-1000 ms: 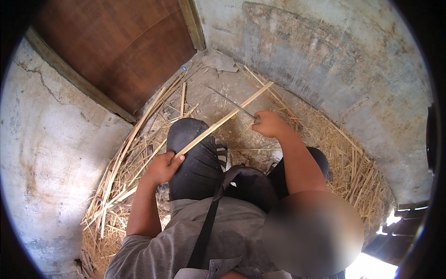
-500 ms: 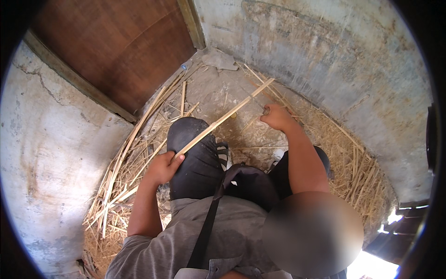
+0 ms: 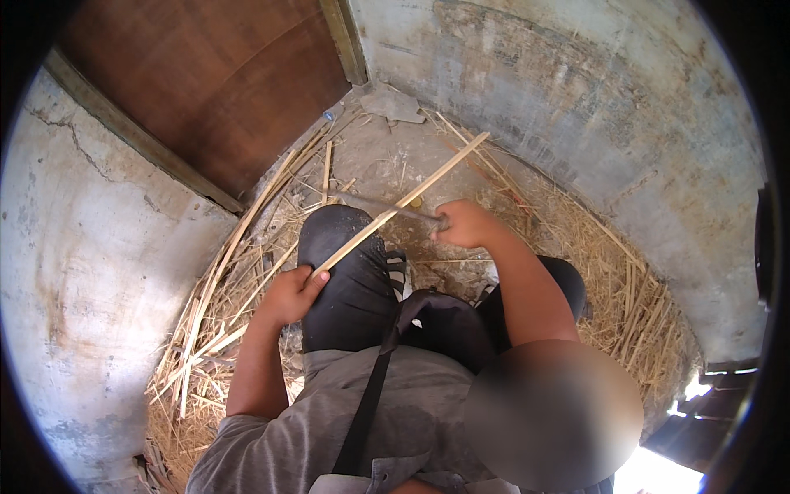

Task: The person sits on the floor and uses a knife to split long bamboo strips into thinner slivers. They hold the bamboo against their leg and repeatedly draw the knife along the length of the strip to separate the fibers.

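Note:
My left hand [image 3: 291,295] is closed around the lower end of a long, pale bamboo strip [image 3: 432,183]. The strip slants up and to the right across my left knee [image 3: 333,235]. In my right hand [image 3: 465,224], closed on its handle, is a long, thin, dark-bladed knife [image 3: 418,215]. Its blade points left and meets the strip near mid-length, just beyond the knee. In this view blade and strip cross, and the blade's far part is slightly blurred. Whether the edge bites into the bamboo I cannot tell.
Loose bamboo strips [image 3: 216,272] lie along the left wall. Shavings and more strips [image 3: 638,317] heap up on the right. A brown door panel [image 3: 222,90] stands at the far left, and a flat stone [image 3: 393,105] lies in the far corner. Stained walls [image 3: 576,90] curve around me.
My right hand has moved left and slightly nearer, and the knife has swung from pointing away to lying across the bamboo strip. My left hand and the strip have hardly moved.

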The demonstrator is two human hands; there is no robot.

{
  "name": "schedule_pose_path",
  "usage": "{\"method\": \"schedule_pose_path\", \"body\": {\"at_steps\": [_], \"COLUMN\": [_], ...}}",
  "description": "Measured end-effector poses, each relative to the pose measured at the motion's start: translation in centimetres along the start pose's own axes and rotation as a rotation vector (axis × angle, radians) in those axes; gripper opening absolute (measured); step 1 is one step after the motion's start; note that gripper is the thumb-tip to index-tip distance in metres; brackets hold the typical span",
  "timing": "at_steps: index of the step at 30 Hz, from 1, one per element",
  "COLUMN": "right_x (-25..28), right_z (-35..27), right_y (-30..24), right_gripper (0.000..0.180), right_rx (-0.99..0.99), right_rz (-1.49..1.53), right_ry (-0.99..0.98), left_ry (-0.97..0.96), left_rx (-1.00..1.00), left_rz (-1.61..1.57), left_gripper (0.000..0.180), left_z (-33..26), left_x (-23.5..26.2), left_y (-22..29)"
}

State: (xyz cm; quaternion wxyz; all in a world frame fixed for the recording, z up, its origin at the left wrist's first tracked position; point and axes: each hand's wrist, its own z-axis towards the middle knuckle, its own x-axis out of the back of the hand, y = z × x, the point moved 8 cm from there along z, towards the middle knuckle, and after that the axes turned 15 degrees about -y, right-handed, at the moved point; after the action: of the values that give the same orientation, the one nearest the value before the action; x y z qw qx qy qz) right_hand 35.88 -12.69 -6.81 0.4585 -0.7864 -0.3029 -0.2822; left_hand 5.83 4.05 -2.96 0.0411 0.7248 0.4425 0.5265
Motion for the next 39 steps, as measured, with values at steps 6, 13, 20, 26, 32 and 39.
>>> {"method": "schedule_pose_path", "body": {"at_steps": [6, 13, 20, 26, 32, 39], "right_x": [2.1, -1.6, -0.5, 2.2, 1.0, -2.1], "right_z": [-1.4, 0.6, 0.4, -1.6, -0.6, 1.3], "right_y": [7.1, -0.5, 0.3, 8.5, 2.7, -0.4], "right_gripper": [0.052, 0.048, 0.050, 0.058, 0.054, 0.052], "right_rx": [-0.207, 0.055, 0.022, -0.291, -0.121, 0.042], "right_rz": [0.083, -0.016, -0.027, 0.155, 0.039, -0.002], "right_ry": [0.311, 0.044, 0.010, 0.308, 0.107, -0.008], "left_ry": [-0.035, -0.036, -0.020, -0.039, -0.028, -0.031], "left_rx": [0.001, 0.001, 0.004, 0.008, 0.000, 0.020], "left_rz": [0.020, 0.025, -0.018, 0.034, 0.039, 0.051], "left_gripper": [0.055, 0.055, 0.056, 0.057, 0.052, 0.057], "left_z": [0.2, 0.3, 0.1, 0.3, 0.2, 0.3], "left_x": [0.1, 0.1, 0.0, 0.1, 0.0, 0.0], "left_y": [0.5, 0.2, -0.1, 0.4, 0.3, 0.1]}}
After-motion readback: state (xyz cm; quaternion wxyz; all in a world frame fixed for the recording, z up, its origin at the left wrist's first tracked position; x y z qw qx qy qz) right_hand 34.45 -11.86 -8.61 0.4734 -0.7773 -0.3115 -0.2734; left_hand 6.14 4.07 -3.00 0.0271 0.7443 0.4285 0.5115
